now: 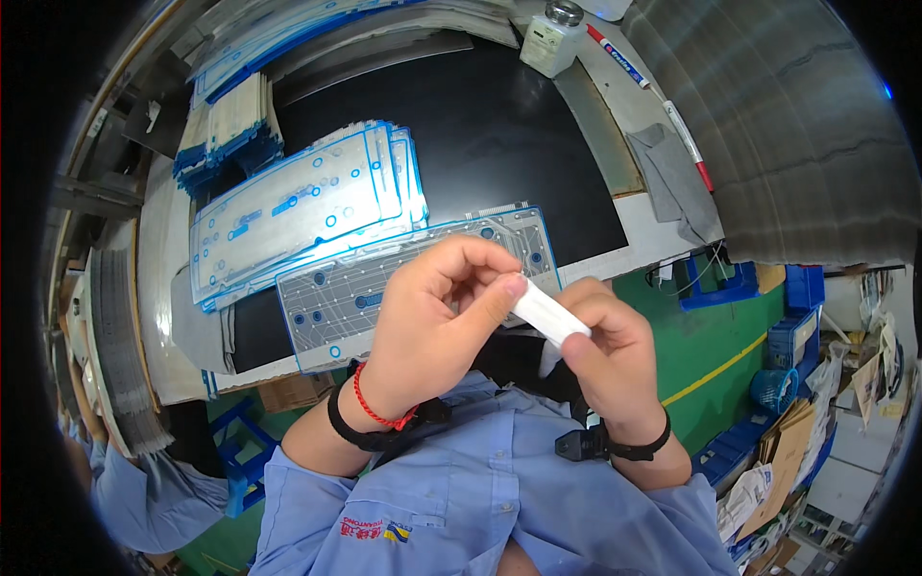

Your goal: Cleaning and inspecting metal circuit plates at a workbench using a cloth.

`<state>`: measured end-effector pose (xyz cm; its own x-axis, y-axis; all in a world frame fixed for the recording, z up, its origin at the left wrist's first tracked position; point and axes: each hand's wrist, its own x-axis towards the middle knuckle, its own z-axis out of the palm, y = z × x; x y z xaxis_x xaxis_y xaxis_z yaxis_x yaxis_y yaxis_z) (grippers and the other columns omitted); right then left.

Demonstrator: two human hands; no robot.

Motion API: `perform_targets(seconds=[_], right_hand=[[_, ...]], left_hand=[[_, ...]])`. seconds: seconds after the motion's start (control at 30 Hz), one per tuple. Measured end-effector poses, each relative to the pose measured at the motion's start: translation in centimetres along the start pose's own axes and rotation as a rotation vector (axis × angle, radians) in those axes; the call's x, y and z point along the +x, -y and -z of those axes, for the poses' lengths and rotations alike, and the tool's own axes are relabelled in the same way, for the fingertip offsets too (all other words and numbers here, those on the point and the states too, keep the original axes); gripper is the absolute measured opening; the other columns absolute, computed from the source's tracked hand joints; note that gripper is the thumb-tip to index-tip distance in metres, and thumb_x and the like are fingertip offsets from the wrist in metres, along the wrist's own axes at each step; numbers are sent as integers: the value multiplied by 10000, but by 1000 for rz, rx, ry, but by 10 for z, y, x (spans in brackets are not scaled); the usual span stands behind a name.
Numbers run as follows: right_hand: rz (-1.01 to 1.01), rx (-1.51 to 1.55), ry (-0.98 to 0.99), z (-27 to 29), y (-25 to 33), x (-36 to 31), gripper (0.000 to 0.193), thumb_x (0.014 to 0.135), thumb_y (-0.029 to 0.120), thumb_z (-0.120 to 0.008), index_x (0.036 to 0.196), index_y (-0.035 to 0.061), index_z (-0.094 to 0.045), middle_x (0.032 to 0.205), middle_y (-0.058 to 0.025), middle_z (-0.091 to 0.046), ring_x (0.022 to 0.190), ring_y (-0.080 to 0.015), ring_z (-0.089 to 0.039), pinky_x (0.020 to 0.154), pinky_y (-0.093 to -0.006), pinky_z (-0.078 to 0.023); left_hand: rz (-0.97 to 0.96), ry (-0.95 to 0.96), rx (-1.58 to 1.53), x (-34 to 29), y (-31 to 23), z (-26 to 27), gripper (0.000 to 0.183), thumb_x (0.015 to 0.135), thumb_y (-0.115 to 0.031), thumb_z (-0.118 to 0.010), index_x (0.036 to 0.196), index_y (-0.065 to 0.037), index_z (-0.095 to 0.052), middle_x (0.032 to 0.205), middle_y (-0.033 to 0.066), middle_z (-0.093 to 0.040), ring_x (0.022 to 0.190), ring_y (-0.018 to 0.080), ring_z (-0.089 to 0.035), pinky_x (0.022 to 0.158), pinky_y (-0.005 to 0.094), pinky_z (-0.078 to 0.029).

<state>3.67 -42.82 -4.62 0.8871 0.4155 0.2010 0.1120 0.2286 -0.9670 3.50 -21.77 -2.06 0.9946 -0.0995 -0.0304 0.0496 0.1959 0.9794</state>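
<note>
Both hands pinch a small folded white wipe (552,314), cloth or paper, above the table's front edge. My left hand (432,312) has its thumb and fingers closed on the upper left end. My right hand (615,353) grips the lower right end, with a pale loose piece hanging below it. Behind and partly under my left hand lies a clear circuit film (331,300) with a blue edge, grey traces and blue dots. Farther left, a fanned stack of similar clear films (298,211) rests on the black mat (461,115).
A bundle of films (230,125) stands far left. At the back right are a white bottle (552,43) with a metal cap, a red-and-blue marker (617,55), a white-and-red marker (687,144) and a grey cloth (669,182). Another person's blue sleeve (158,494) shows lower left.
</note>
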Motion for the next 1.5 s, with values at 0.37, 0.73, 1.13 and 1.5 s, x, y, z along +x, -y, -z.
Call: perform_targets(seconds=[0.37,0.73,1.13,1.5], right_hand=[[20,357,-88,-11,3,12,225,1024,216,-737,1017,5,-660,1096,-135,-731,984,-161,-673,890,-310,-528],[62,129,-143,-11,2,16,219,1014,207,-746,1067,-2,-709,1151,-126,-715,994,-145,-638,872,-293,-502],[-125,-183,-88,-9,6,5,112,970,-13,-683,1080,-17,-702,986,-61,-655,806,-119,-546,724,-264,-431],[263,-751,-149,-1,13,16,315,826,-117,-722,1080,56,-790,965,-96,-677,808,-248,-658,723,-326,-528]], left_hand=[[126,170,-288,-18,39,-12,156,1057,-78,-657,1179,-11,-586,1050,2,-634,937,29,-586,762,190,-471],[115,189,-125,-12,21,0,330,1131,-277,-530,1326,-15,-577,1148,46,-654,956,82,-591,835,250,-481],[11,117,-510,-5,14,-5,542,990,25,-692,1486,33,-473,1199,89,-644,1029,106,-625,946,267,-521],[348,305,-344,-3,7,10,274,1045,-122,-690,1276,5,-613,1031,20,-670,873,45,-602,742,208,-485]])
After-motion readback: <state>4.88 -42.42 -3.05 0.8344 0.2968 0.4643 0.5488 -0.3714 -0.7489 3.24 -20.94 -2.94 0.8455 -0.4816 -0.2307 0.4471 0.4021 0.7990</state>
